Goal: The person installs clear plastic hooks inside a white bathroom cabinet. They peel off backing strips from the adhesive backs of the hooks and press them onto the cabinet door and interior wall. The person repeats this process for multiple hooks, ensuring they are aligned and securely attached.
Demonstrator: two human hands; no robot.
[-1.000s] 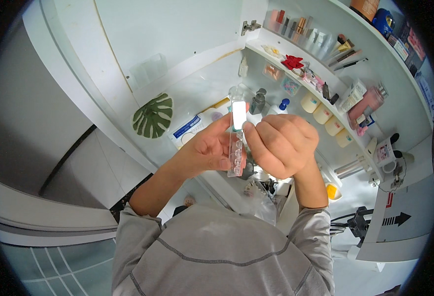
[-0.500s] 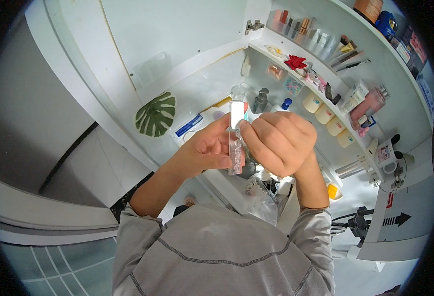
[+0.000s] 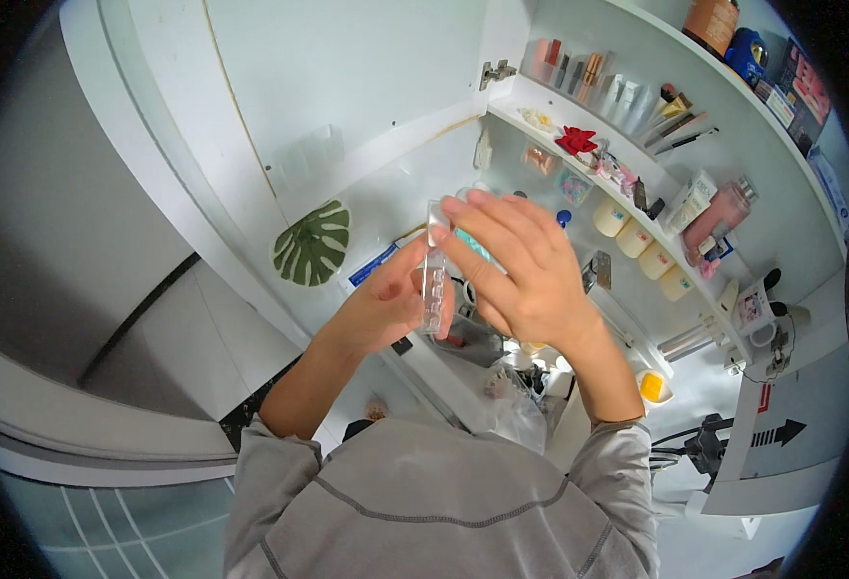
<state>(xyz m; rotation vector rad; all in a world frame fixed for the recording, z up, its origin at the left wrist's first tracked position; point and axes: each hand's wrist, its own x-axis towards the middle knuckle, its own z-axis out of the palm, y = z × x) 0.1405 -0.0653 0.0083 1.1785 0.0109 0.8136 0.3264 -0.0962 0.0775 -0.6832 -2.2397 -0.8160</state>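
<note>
A long, narrow clear plastic case (image 3: 433,289) with small raised shapes along it is held upright in front of me. My left hand (image 3: 386,304) is closed round its lower half, with the fingers partly hidden behind it. My right hand (image 3: 530,275) reaches over from the right, its fingers fairly straight. Its fingertips close on the case's pale upper end. What lies under those fingertips is hidden. A teal item (image 3: 473,243) shows behind my right fingers.
A green leaf-shaped mat (image 3: 312,243) is at the left. Shelves on the right hold brushes (image 3: 680,125), a red flower ornament (image 3: 576,141) and a pink bottle (image 3: 719,214). White cups (image 3: 656,259) hang below. A clear plastic bag (image 3: 516,410) sits beneath my hands.
My right hand has gone from a curled fist beside the case to straighter fingers over its upper end. The case, in my left hand, has shifted slightly left and turned.
</note>
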